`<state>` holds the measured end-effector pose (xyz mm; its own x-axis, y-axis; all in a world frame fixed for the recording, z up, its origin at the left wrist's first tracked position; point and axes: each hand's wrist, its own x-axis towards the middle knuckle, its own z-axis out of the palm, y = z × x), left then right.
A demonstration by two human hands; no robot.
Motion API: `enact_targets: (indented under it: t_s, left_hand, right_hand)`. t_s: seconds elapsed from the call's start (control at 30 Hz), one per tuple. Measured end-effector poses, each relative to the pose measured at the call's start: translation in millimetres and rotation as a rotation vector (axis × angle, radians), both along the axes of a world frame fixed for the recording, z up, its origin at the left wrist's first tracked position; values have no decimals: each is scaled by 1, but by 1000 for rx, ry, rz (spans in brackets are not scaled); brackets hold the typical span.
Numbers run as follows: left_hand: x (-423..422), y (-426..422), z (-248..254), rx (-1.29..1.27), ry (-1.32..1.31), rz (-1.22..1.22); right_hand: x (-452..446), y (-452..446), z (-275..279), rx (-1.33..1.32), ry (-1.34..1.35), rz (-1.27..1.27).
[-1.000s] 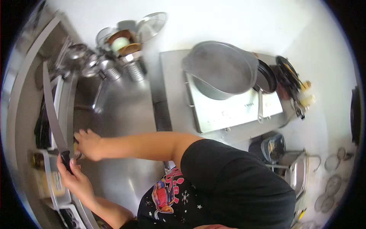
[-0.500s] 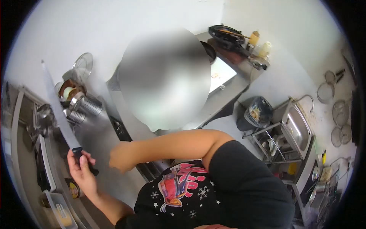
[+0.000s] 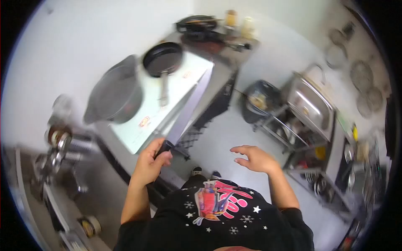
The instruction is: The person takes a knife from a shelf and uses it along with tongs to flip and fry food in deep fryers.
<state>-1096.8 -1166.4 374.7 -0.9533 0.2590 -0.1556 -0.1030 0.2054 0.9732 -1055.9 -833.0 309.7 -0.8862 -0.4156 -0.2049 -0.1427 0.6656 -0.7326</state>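
Observation:
A long knife (image 3: 188,111) with a black handle is in my left hand (image 3: 148,162), its fingers wrapped round the handle. The blade points up and to the right, over the front edge of the white cooktop (image 3: 130,134). My right hand (image 3: 256,159) hangs over the floor to the right of the knife, fingers apart and holding nothing. On the cooktop stand a large grey pot (image 3: 115,93) and, beside it, a black frying pan (image 3: 163,60) whose handle points toward me.
A black bin (image 3: 261,100) stands on the floor beside a steel sink (image 3: 310,104) on a rack. Strainers (image 3: 362,75) hang on the right wall. Black pans (image 3: 197,24) and bottles (image 3: 248,27) are behind the cooktop. Utensil holders (image 3: 60,140) stand at the left.
The view has turned to the right, toward the cooktop and sink. The knife has swung from the left side to the front in my left hand. My right hand has moved away to the right and opened.

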Motion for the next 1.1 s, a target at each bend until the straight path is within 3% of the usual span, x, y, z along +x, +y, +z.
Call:
enact_targets:
  t_s: [0.07, 0.23, 0.57, 0.8, 1.1]
  left_hand:
    - [-16, 28, -18, -128, -25, -267]
    - [-49, 92, -56, -106, -150, -659]
    - [-62, 215, -86, -30, -329, -1090]
    - [2, 305, -94, 21, -456, -1325]
    - [156, 471, -93, -80, -318, -1552]
  right_hand:
    - [34, 23, -23, -18, 1, -157]
    - [120, 31, -46, 114, -47, -599]
    - [218, 11, -43, 101, -186, -1173]
    - [313, 39, -51, 120, -215, -1446]
    - [472, 100, -40, 128, -280, -1782]
